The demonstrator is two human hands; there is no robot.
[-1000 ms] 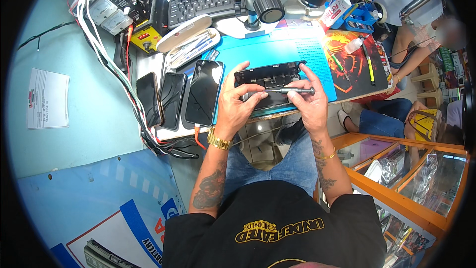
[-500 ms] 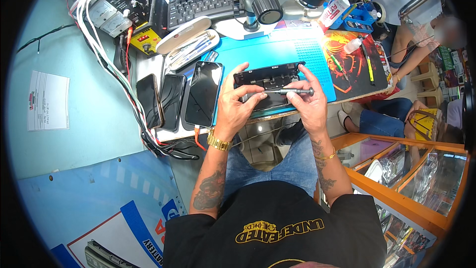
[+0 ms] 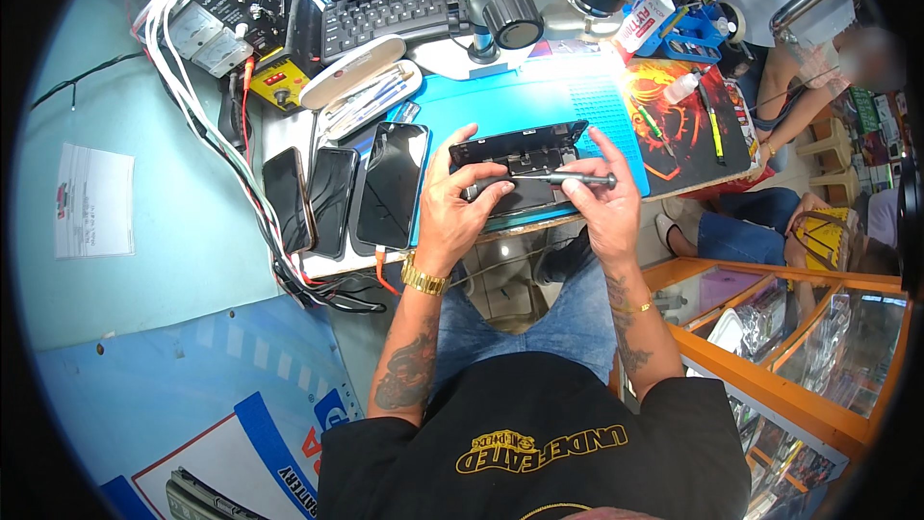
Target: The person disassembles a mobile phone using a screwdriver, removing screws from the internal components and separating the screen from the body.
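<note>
An opened smartphone (image 3: 525, 195) lies over the near edge of the blue work mat, its inner parts bared. Along its far side the dark screen panel (image 3: 496, 143) stands tilted up. My left hand (image 3: 454, 207) wraps round the phone's left end, with thumb and index finger pinched close to the thin end of a slim dark screwdriver (image 3: 584, 179). The screwdriver lies crosswise above the phone. My right hand (image 3: 606, 217) grips its thicker end with the thumb, while the index finger stretches up beside the panel's right corner. The screwdriver's tip is hidden by my left fingers.
Three phones, one of them a large dark one (image 3: 393, 183), lie left of the mat (image 3: 472, 101). Behind stand an open case of tools (image 3: 371, 101), a keyboard (image 3: 385, 24) and a microscope (image 3: 510, 19). A dark mat (image 3: 683, 125) bears a bottle and pens at right.
My right hand and the screwdriver have shifted slightly right. The right index finger has moved off the screen panel's corner, and the panel looks tilted a little more upright.
</note>
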